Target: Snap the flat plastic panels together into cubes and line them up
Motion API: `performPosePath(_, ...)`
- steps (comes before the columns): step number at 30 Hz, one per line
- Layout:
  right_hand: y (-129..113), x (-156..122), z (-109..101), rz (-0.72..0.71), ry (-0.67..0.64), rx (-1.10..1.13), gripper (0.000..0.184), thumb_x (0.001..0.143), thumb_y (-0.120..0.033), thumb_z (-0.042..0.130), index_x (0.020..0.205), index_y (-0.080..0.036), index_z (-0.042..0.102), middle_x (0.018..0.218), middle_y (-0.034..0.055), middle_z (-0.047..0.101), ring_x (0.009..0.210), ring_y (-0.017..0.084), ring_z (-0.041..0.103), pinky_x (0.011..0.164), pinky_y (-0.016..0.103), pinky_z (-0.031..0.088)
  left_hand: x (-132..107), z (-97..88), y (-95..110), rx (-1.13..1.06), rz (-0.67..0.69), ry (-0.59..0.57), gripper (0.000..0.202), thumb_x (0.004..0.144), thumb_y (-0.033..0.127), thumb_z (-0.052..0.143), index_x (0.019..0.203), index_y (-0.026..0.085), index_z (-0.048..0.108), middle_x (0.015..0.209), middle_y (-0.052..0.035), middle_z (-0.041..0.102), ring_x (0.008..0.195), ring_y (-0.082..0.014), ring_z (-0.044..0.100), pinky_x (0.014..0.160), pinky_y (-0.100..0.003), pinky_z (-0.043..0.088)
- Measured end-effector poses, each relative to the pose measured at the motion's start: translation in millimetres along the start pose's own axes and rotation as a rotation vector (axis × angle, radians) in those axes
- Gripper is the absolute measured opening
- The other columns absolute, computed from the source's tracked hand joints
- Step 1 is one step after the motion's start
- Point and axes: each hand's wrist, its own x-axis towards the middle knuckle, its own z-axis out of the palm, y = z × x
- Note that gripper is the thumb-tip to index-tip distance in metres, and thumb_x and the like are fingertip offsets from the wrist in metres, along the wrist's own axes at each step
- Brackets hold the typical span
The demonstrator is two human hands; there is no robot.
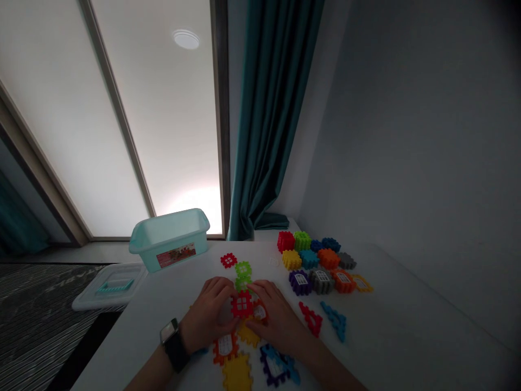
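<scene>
Both my hands meet over a red window-shaped plastic tile [242,304] held upright at the near middle of the white table [407,336]. My left hand [211,315], with a dark watch on its wrist, curls its fingers round the tile's left side. My right hand [274,317] pinches the right side, next to an orange tile [259,311]. Green tiles [243,274] lie just beyond my fingers. Yellow [237,373], orange [224,347] and purple-blue [277,366] tiles lie under my wrists.
A pale teal plastic bin [171,239] stands at the table's far left, its lid [109,285] beside it. Stacks of coloured tiles [321,266] sit at the back right, with red [311,319] and blue [336,320] triangles nearer. A loose red tile [228,260] lies behind. A grey wall runs along the right.
</scene>
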Motion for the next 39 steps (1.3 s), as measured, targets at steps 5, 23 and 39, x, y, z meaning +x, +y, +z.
performPosePath(5, 2, 2, -1, -0.077, -0.023, 0.024, 0.052, 0.077, -0.016, 0.071, 0.125, -0.025, 0.057, 0.129, 0.0081, 0.054, 0.122, 0.027, 0.049, 0.104, 0.041, 0.043, -1, 13.2, 2, -0.023, 0.06, -0.014, 0.035, 0.066, 0.012, 0.074, 0.095, 0.022, 0.057, 0.107, -0.006, 0.063, 0.103, -0.0264, 0.057, 0.093, -0.042, 0.046)
performPosePath(23, 7, 3, -2, -0.074, 0.016, 0.113, 0.05, 0.073, -0.027, 0.082, 0.116, -0.023, 0.058, 0.129, 0.0096, 0.054, 0.123, 0.03, 0.05, 0.104, 0.045, 0.044, -3, 12.8, -5, 0.033, -0.006, -0.013, 0.062, 0.067, 0.029, 0.083, 0.122, 0.023, 0.055, 0.117, -0.0094, 0.06, 0.106, -0.0296, 0.057, 0.091, -0.044, 0.049)
performPosePath(39, 11, 1, -1, -0.068, 0.047, 0.003, 0.035, 0.085, -0.018, 0.065, 0.117, -0.024, 0.054, 0.128, 0.0078, 0.055, 0.121, 0.027, 0.051, 0.103, 0.045, 0.045, -1, 4.3, -7, 0.169, -0.008, 0.006, 0.032, 0.08, 0.015, 0.068, 0.111, 0.024, 0.064, 0.106, -0.0064, 0.062, 0.098, -0.0252, 0.059, 0.088, -0.041, 0.049)
